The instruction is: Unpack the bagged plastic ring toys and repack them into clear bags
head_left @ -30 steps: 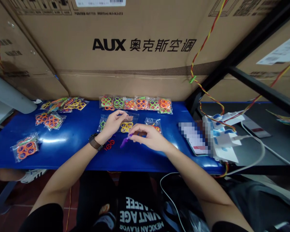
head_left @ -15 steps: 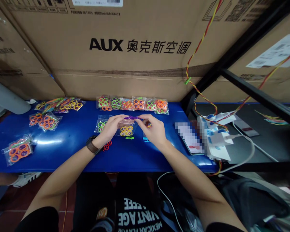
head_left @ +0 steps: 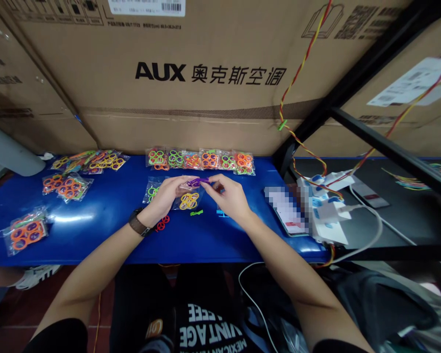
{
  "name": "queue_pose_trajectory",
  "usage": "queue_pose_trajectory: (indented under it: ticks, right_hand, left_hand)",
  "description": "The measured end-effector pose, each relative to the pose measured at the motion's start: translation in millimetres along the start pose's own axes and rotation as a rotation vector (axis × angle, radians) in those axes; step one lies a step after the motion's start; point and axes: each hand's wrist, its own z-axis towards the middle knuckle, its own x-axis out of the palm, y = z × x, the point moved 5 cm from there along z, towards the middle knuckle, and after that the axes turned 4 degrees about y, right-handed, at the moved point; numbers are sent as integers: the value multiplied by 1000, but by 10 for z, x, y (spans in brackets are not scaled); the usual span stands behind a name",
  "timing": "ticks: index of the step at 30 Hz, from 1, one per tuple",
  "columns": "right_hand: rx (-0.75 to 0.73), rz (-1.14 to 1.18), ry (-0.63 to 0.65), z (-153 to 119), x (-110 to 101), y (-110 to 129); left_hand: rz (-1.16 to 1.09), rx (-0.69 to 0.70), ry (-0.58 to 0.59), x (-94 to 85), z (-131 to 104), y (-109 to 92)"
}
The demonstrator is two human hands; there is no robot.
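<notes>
Head view: nearer than your fingers point(head_left: 182, 180), a red piece point(head_left: 162, 223) and a green piece point(head_left: 196, 213) are lying. Your left hand point(head_left: 168, 194) and right hand point(head_left: 231, 197) are pinching a purple piece point(head_left: 197, 182). Beyond the fingers, bagged rings point(head_left: 209, 160) are resting in a row.

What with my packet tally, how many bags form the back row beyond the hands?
6 visible: leftmost bag, green rings; second bag, green; third bag, orange pieces; fourth bag, orange rings; fifth bag, green; rightmost bag, orange. Overlaps may hide others.
</notes>
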Motion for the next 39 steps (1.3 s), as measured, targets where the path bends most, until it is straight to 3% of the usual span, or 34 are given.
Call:
queue_pose_trajectory:
  ticks: [13,19,23,28,39]
  right_hand:
    - [-16,98,156,56,158,-56]
    - [-45,67,160,53,149,-18]
    - [-66,120,137,30,124,19]
    - [-52,46,117,25,97,34]
    - [-140,-61,202,52,69,98]
  left_hand:
    - [-95,-10,-19,-11,47,16]
    - [67,74,-132,-27,48,101]
    - [132,136,-134,12,17,128]
    - [293,206,-205,54,-72,80]
    - [396,248,-241,115,-127,-72]
